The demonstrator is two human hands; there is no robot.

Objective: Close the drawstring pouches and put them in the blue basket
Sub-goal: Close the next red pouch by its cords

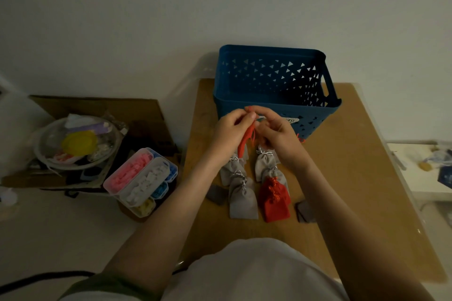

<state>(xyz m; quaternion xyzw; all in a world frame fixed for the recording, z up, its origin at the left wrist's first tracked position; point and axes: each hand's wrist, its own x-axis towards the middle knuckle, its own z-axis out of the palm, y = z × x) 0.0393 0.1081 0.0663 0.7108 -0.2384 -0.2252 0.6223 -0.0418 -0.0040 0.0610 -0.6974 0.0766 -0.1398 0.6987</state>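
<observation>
Both forearms reach forward, left hand (231, 131) and right hand (280, 138) close together, fingers (248, 118) pinching a red pouch (243, 145).

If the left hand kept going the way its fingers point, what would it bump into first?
Probably the right hand, which is close against the left hand at the top of the red pouch they hold. The blue basket stands beyond them, though depth is unclear.

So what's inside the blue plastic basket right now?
Inside the blue plastic basket only bare perforated walls show, no pouches. Its near wall hides the floor, so anything lying there is unseen.
</observation>
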